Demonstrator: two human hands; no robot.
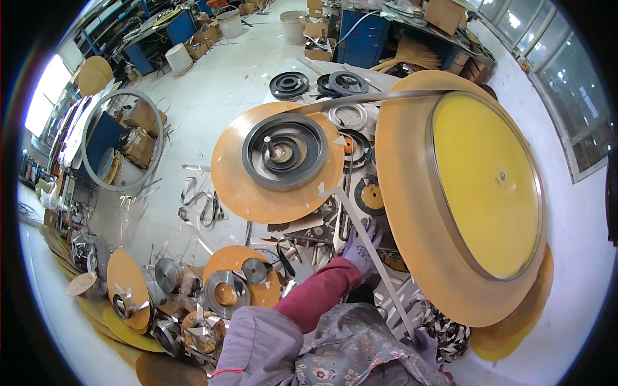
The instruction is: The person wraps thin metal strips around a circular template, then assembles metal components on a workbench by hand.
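Note:
My left hand (362, 252), in a pale glove below a dark red sleeve, reaches to the edge of the cluttered bench. Its fingers look stretched out and apart, partly behind a pale grey flat strip (372, 248) that crosses in front of it. That strip slants down from beside the orange disc (232, 168) to my right hand (423, 342), gloved and low in the picture, seemingly closed around its end. On the orange disc lies a dark ring-shaped coil (250, 151) around a central spindle. A grey band (386, 96) runs from it to a large yellow-faced reel (486, 186) at the right.
Black rings (288, 85) lie on the bench behind the orange disc. Loose shiny scraps (444, 328) are heaped below the big reel. Coils and a smaller orange disc (241, 257) stand at lower left. A large hoop (85, 151) is farther left. Strip offcuts (209, 209) litter the floor.

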